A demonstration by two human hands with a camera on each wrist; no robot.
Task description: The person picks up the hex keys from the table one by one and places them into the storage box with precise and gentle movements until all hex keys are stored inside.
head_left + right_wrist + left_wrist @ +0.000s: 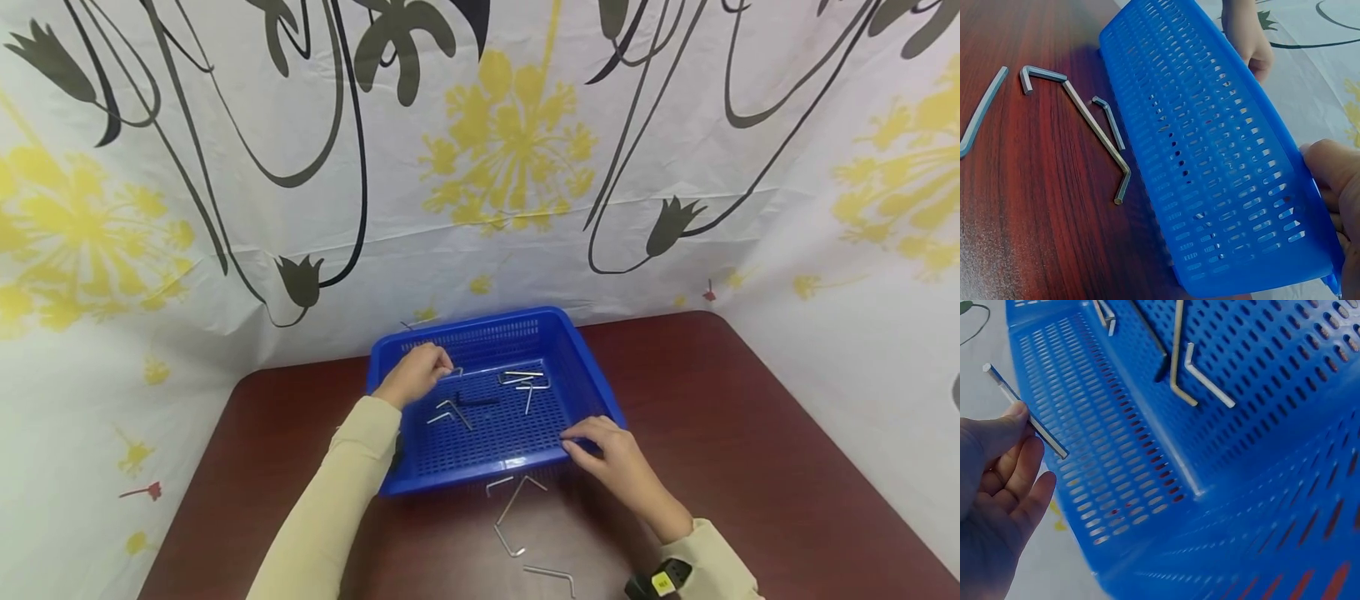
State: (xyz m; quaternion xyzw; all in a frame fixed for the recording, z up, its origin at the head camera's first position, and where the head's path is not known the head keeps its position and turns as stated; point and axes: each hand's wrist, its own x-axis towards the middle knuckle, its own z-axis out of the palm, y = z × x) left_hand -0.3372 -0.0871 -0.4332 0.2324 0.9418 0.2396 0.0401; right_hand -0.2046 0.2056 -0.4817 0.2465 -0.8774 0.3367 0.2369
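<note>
My left hand [420, 373] pinches a silver hex key [1038, 425] between thumb and fingers, over the back left part of a blue plastic basket [589, 371]. On the basket's front right rim, my right hand [618, 462] grips the edge, thumb on the near side in the right wrist view. Inside the basket lie several L-shaped hex keys: a silver one [1210, 378], a brassy one [1177, 350] beside it and a black one [477, 402]. Another small cluster of hex keys [528, 387] rests toward the back right of the basket floor.
In front of the basket, several loose hex keys lie on the dark red table [750, 433], among them a brassy one [1096, 128] and a silver one [550, 572]. A patterned white cloth [480, 275] hangs behind and at both sides of the table.
</note>
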